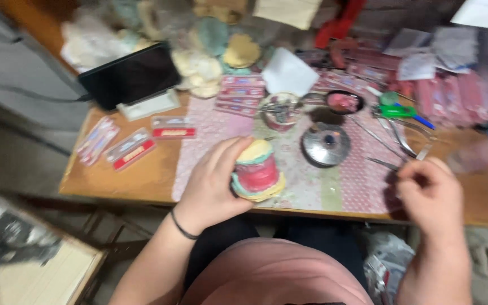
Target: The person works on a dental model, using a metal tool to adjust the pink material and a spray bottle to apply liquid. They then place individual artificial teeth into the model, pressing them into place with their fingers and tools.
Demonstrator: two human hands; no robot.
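While our left hand (213,183) clasps a round yellow, pink and green plaster dental model (257,170) at the wooden desk's (142,178) front edge, our right hand (429,195) hovers nearby. We cannot tell its grip through blur.

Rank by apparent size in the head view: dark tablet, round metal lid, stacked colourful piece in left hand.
1. Dark tablet, clearly largest.
2. Stacked colourful piece in the left hand and round metal lid: look alike; the piece sits nearer the camera, so unranked.

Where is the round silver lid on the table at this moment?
In the head view, the round silver lid lies flat on the patterned cloth near the table's middle, right of the layered soft piece in the left hand, below the small pan.
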